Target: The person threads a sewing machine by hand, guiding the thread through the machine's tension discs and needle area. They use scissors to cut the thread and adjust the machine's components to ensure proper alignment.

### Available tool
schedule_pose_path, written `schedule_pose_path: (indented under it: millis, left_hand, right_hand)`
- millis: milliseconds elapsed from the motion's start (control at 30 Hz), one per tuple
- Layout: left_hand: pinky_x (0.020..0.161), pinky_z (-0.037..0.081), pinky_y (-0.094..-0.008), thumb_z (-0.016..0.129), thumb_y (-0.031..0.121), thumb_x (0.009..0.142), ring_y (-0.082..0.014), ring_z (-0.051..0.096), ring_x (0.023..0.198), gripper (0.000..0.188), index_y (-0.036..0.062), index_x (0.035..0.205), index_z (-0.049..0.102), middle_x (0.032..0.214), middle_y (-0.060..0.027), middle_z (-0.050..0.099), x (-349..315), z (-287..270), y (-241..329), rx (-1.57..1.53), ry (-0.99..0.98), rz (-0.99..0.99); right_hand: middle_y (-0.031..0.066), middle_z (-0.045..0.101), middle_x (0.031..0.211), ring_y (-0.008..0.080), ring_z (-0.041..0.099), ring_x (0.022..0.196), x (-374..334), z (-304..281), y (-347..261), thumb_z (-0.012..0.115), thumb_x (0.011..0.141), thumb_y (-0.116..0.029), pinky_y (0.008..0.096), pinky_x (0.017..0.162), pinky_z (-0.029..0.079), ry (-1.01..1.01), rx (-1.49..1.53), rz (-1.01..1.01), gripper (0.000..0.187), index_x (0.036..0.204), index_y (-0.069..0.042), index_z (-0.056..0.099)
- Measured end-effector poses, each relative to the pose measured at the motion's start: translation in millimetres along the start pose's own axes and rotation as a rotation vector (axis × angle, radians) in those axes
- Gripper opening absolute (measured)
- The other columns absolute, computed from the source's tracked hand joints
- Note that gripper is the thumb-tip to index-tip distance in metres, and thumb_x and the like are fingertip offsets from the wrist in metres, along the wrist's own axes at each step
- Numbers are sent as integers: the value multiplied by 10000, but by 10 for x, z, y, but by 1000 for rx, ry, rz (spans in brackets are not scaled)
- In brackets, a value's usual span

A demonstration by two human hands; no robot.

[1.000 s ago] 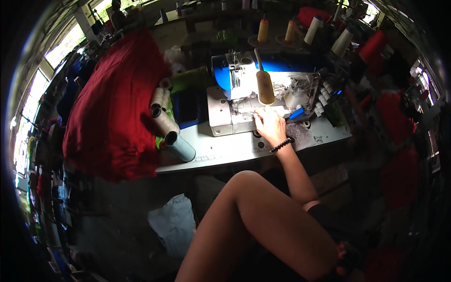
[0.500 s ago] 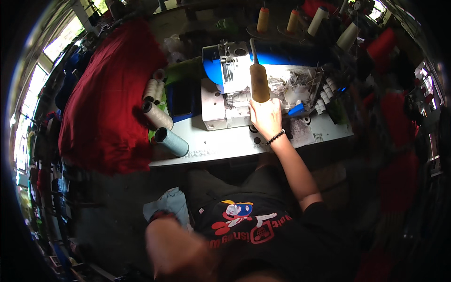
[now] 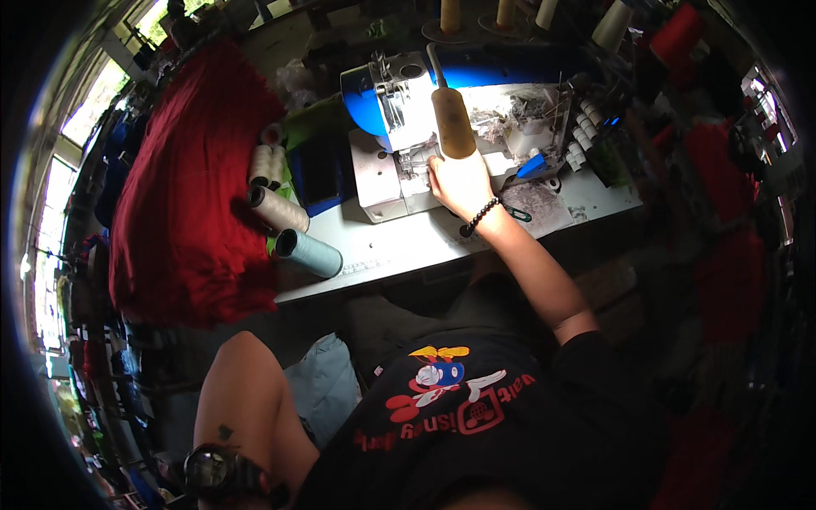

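My right hand reaches to the front of a white sewing machine, beneath a yellowish lamp head. The thumb side shows against the machine's lit front, but the lamp covers most of the fingers, so their grip cannot be made out. A dark beaded bracelet circles that wrist. My left arm is bent sharply at the lower left, with a black watch on the wrist; the left hand lies outside the picture. Light blue cloth rests beside that arm, near my lap.
Red fabric is heaped on the left. A light blue thread cone and a cream cone lie near the white table's left end. A blue piece sits right of my hand. More thread cones stand behind.
My left arm has swung from a blurred position over my shirt to a raised elbow farther left, bringing the watch into sight. My right hand stays at the machine, and the whole view has shifted slightly.
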State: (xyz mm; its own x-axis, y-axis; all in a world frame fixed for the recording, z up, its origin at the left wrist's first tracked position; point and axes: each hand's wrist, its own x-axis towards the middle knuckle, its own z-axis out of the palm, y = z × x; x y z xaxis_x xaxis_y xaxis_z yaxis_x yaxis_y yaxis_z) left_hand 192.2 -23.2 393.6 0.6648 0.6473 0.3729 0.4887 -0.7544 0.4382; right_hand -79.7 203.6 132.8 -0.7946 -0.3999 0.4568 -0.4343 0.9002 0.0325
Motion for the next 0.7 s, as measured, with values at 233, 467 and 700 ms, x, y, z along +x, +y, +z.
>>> schedule_pose_path:
  millis: [233,467,700]
  left_hand:
    - [1059,314,-439,540,247,851,-278,480,1216,443,34,1240,544,1274,-143,549,-99,-97,44,28,-31,-15]
    - [1060,314,-439,543,249,856,-275,484,1213,436,36,1235,548,1272,-141,551,-204,-106,62,44,-41,-36]
    - [1060,315,-439,547,252,861,-272,487,1211,428,37,1231,551,1269,-139,553,-246,-82,89,84,-49,-32]
  right_hand:
    - [74,577,776,212,571,727,41,506,79,564,793,-128,364,731,396,97,631,131,78,825,-84,619]
    - [66,594,914,185,611,781,18,3,31,521,837,-121,347,752,423,-146,82,142,157,938,-84,636]
    - [108,618,884,216,641,746,-129,63,251,559,785,-144,381,777,438,-1,-67,167,129,839,-78,656]
